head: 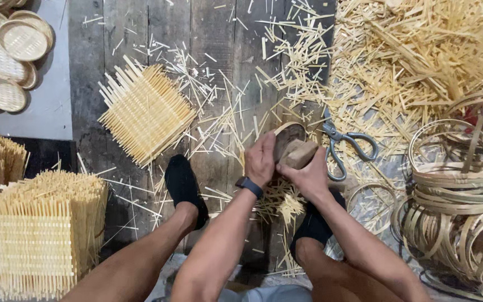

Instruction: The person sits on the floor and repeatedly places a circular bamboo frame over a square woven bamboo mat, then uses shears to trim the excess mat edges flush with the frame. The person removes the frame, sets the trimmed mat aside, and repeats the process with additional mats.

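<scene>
My left hand [260, 158] grips the side of a small round bamboo hoop [287, 130] standing over the wooden floor, with woven strips sticking out beneath it [286, 202]. Pressed against the hoop's opening is a wooden block [299, 152], and my right hand [308, 174] holds that block from below. A dark watch band [249, 187] circles my left wrist. Both my feet in black shoes [184, 186] rest on the floor either side of the work.
Metal scissors [342, 146] lie just right of the hoop. Bent bamboo rings [458, 190] pile up at right, loose strips [420, 50] at top right. A woven square mat [146, 113] lies at left, stacked mats [40, 235] at bottom left, finished small baskets [6, 56] at top left.
</scene>
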